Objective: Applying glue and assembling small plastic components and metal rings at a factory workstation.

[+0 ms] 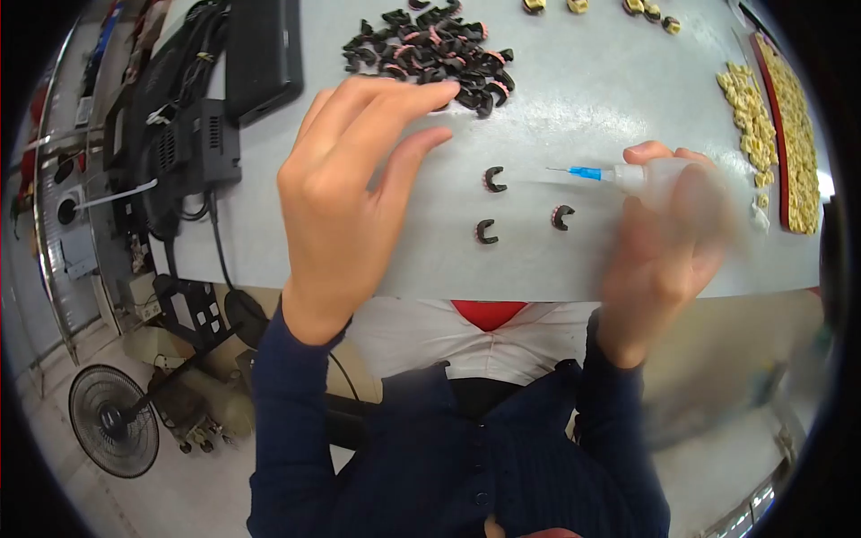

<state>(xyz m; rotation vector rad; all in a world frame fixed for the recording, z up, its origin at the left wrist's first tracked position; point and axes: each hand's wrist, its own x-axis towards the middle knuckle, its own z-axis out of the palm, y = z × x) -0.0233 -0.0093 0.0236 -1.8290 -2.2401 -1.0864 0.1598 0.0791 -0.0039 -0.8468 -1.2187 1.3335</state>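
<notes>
My left hand [334,193] hovers at the near edge of a pile of small black curved parts [430,49], some with pink inner strips. Its thumb and index finger are apart, and nothing shows between them. In my right hand [659,260], smeared by motion, is a whitish squeeze bottle [664,179]. A blue needle tip [586,173] on the bottle points left. Between my hands lie three separate C-shaped black parts: the upper one [494,179], the lower one [485,231] and the right one [562,217]. The needle is apart from all of them.
Small yellowish parts [749,117] are heaped at the right, beside a red-edged tray [794,152] full of similar ones. Several yellow-and-black pieces [634,7] stand along the far side. A black box [263,58] and cables occupy the table's left. A fan [114,420] stands lower left.
</notes>
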